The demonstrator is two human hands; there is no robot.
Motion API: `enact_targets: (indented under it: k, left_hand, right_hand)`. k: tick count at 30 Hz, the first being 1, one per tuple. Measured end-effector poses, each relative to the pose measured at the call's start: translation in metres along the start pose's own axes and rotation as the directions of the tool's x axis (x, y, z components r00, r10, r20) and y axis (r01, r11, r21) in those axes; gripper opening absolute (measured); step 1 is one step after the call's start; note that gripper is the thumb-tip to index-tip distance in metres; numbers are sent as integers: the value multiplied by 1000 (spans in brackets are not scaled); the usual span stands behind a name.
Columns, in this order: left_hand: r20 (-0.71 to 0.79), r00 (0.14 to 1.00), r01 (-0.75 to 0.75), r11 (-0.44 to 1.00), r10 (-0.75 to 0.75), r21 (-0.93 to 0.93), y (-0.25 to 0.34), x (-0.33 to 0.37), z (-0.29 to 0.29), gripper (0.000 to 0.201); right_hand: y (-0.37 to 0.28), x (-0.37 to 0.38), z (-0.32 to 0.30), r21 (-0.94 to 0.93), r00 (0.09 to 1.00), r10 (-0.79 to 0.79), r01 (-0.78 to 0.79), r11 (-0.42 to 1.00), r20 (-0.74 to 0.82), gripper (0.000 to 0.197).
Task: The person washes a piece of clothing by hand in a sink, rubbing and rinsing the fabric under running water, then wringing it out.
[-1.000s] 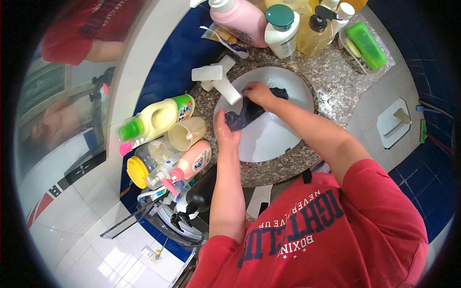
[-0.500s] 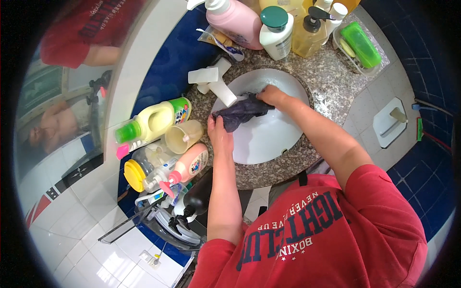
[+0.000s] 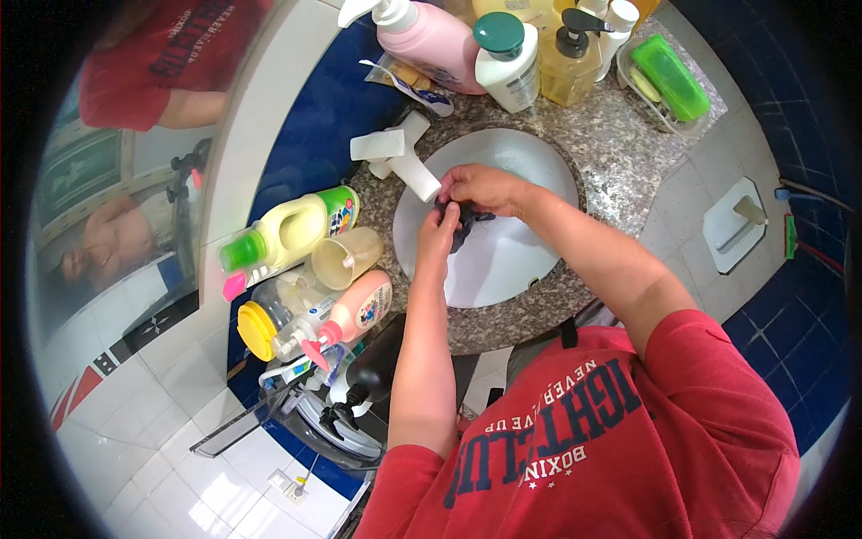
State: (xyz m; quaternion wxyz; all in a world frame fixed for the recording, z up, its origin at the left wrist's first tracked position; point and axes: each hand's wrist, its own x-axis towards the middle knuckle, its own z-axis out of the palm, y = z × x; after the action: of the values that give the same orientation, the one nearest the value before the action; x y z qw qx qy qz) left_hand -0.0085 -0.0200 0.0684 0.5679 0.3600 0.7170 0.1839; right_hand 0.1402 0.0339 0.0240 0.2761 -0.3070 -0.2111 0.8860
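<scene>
A dark, wet-looking cloth (image 3: pixel 464 229) is bunched up over the white oval sink (image 3: pixel 505 269). My left hand (image 3: pixel 437 230) grips its left side, with the fingers closed. From the right my right hand (image 3: pixel 485 188) reaches across and pinches the upper part of the cloth, close to my left fingers. Both hands are just below the spout of the white tap (image 3: pixel 415 172). Much of the cloth is hidden behind my fingers, so its kind does not show.
Pump bottles, one pink (image 3: pixel 433 47) and one amber (image 3: pixel 570 67), stand behind the sink. At the right is a soap box with a green sponge (image 3: pixel 669 79). Left of the sink are a yellow detergent bottle (image 3: pixel 296 226), a beige cup (image 3: pixel 346 258) and a peach pump bottle (image 3: pixel 361 307).
My right hand has moved left and my left hand slightly right, so they now meet below the tap. The cloth, stretched between them before, is now gathered into a bunch.
</scene>
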Motion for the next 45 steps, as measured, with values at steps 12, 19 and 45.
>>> enact_targets:
  k: [12,19,45]
  left_hand:
    - [-198,965,-229,917,171,-325,-17,12,0,19]
    - [-111,979,-204,744,174,-637,-18,14,-6,22]
    - [-179,981,-174,708,68,-685,-6,1,-14,23]
  right_hand:
    - [19,-1,-14,-284,833,35,-227,932,-551,26]
    - [46,16,-38,-797,849,-329,-163,582,-414,18]
    - [12,-1,-36,-974,991,-101,-63,219,-86,15]
